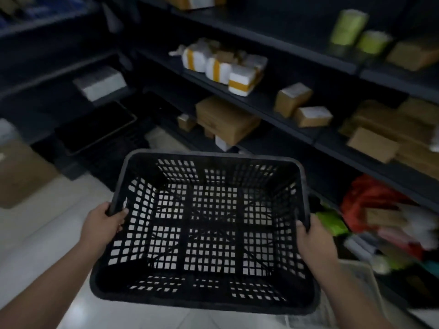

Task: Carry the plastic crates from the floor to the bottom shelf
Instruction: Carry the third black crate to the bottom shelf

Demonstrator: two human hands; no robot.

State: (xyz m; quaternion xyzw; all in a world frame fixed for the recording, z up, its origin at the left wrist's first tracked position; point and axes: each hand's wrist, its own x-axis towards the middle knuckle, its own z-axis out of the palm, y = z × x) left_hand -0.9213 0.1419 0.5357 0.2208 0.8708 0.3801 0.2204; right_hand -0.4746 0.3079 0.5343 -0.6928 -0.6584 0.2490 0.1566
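I hold an empty black plastic crate (pixel 209 298) with lattice walls and floor in front of me, above the white tiled floor. My left hand (pixel 104 222) grips its left rim and my right hand (pixel 311 236) grips its right rim. Another black crate (pixel 95 129) stands farther off in the corner on the low shelf level, its inside dark. The bottom shelf (pixel 180 136) runs along the right behind the held crate.
Dark metal shelving lines the back and right. It holds brown cardboard boxes (pixel 225 119), white parcels with yellow tape (pixel 213 67), green rolls (pixel 349 27) and colourful bags (pixel 370 200). A cardboard box (pixel 21 172) stands at the left. A pale basket (pixel 356 281) sits low right.
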